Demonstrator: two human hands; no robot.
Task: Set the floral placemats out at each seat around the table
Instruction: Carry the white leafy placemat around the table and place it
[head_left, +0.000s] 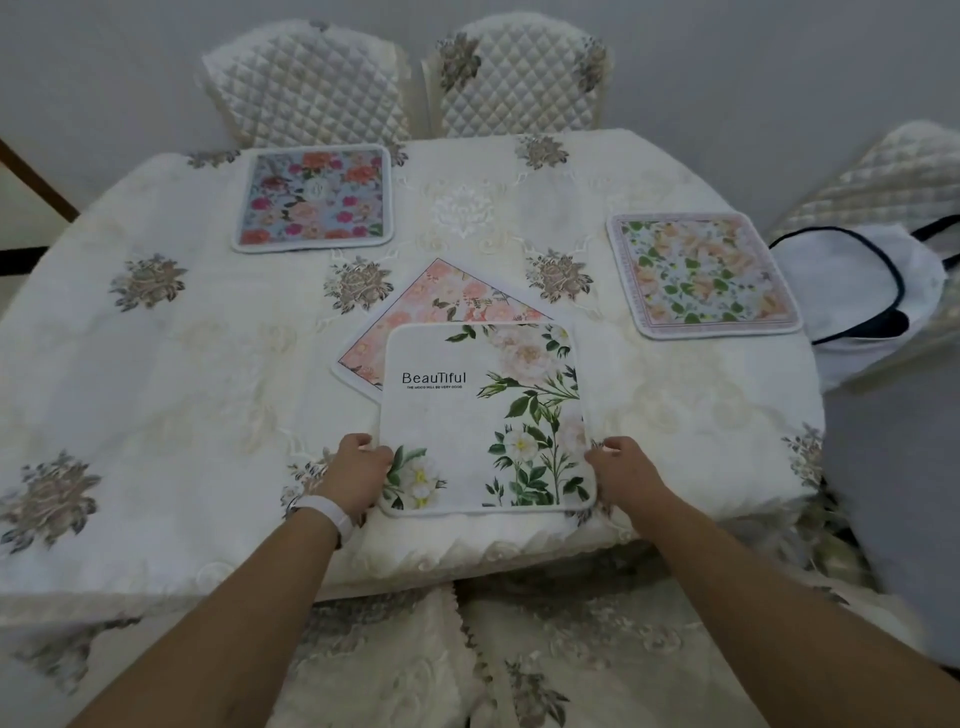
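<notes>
Two quilted cream chair backs (311, 83) stand behind the embroidered cream tablecloth (156, 364); a white dark-trimmed bag (852, 291) lies right.

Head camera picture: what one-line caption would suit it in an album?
Both hands, left and right, square a white floral placemat over a pink one.

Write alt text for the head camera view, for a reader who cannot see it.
Both hands, left hand and right hand, grip the side edges of a white "Beautiful" floral placemat at the near table edge, overlapping a tilted pink floral placemat. A blue floral placemat and a peach-and-green placemat lie by the quilted chairs.
</notes>
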